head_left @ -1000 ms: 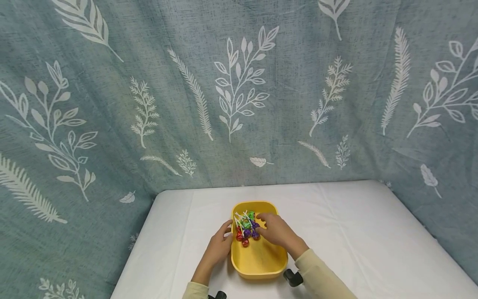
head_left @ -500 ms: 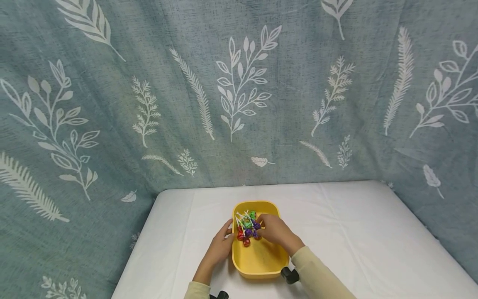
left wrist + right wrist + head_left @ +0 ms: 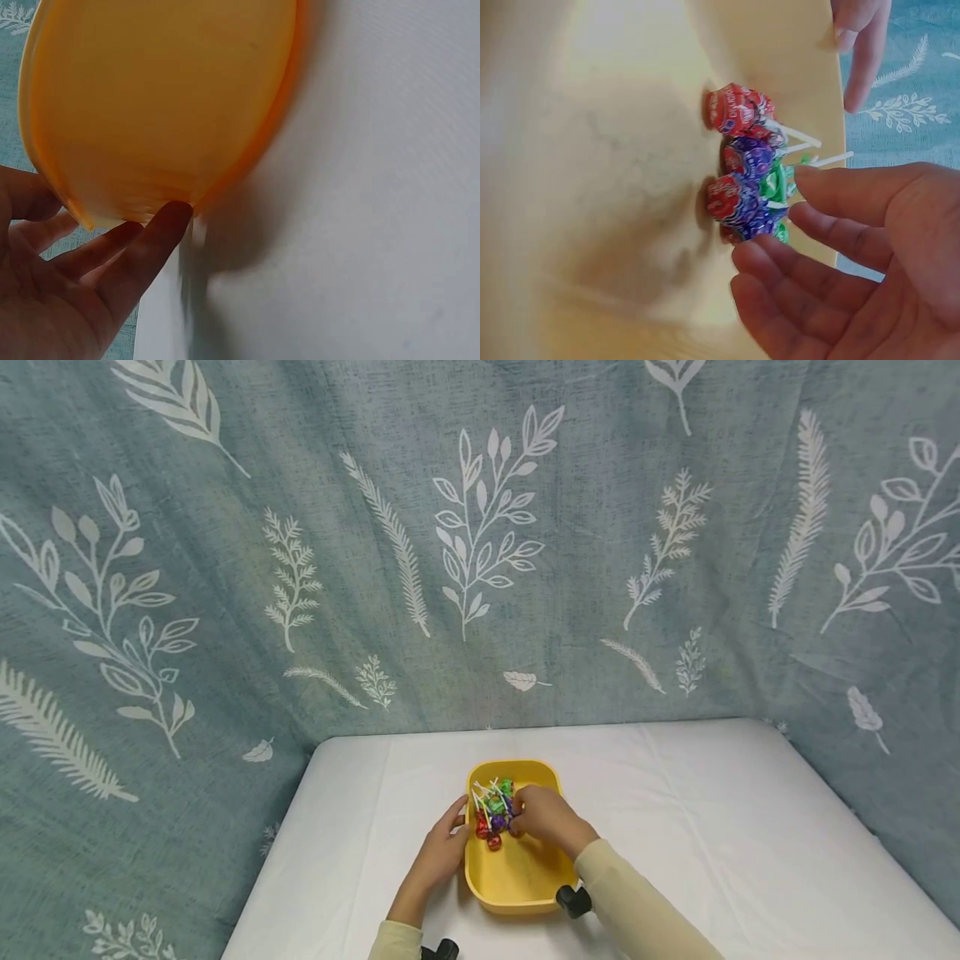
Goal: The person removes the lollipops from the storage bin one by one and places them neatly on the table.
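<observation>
Blue-green fabric (image 3: 570,677) printed with pale leaves and sprigs hangs beyond both hands, meeting the back edge of a white-covered table (image 3: 697,827).

Between the two hands lies a cluster of lollipops (image 3: 742,154), their wrappers red, purple and green. They sit bunched inside a yellow tray (image 3: 517,881), toward its far end and close to the wall beside the left hand. Red ones lie nearest the wearer, purple ones beside the right fingertips, green ones farther off. Their white sticks (image 3: 802,136) lean together toward the left hand's side, some crossing. Bare tray floor stretches from the cluster back toward the wearer, below the right hand.

Over the tray's right side reaches the right hand (image 3: 551,818), its grip slack, thumb and fingers spread and slightly bent about the edge of the cluster; whether the fingertips press on any wrapper I cannot tell. Across from it, the left hand (image 3: 442,852) rests against the outside of the tray's left wall, fingers extended and touching the wall and rim rather than clenched.

Behind each hand comes a pale sleeve (image 3: 637,893), and a black device (image 3: 573,902) shows at either wrist, the right one just beside the tray's near corner. White cloth spreads outward on both sides of the hands.
</observation>
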The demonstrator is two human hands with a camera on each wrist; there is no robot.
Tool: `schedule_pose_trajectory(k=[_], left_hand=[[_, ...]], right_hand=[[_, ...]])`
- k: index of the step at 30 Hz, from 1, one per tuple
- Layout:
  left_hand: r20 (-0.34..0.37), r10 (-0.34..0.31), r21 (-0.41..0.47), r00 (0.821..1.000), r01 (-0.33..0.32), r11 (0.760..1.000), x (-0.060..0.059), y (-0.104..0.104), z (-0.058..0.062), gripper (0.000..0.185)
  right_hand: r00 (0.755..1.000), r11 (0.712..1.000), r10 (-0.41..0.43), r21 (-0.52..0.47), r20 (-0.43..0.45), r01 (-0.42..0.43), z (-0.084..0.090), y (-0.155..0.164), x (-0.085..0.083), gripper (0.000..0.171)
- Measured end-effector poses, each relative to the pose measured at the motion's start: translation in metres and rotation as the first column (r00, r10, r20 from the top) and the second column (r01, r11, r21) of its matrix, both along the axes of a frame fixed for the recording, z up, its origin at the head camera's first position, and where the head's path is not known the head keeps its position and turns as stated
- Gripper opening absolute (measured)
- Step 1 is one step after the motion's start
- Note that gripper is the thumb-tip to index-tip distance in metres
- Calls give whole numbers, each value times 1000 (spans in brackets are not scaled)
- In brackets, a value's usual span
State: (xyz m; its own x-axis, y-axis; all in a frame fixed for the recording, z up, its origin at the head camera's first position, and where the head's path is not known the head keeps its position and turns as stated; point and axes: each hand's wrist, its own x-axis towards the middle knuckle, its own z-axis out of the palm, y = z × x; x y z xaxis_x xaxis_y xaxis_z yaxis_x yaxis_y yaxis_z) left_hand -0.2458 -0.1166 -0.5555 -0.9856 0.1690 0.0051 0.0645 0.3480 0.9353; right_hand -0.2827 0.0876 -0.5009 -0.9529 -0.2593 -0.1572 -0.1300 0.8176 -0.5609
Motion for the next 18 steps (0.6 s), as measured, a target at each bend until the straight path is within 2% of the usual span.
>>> schedule_pose_trajectory(k=[5, 11, 18], left_hand=[[4, 1, -2, 1000, -1, 1000, 0, -1, 0, 55], [6, -13, 13, 1000, 13, 1000, 0, -2, 0, 55], [-13, -20, 14, 1000, 20, 1000, -1, -3, -2, 54]], right_hand=[[1000, 999, 24, 44, 10, -24, 4, -5, -4, 22], [999, 996, 40, 84, -24, -38, -6, -10, -10, 26], [999, 993, 4, 115, -53, 2, -11, -16, -14, 22]])
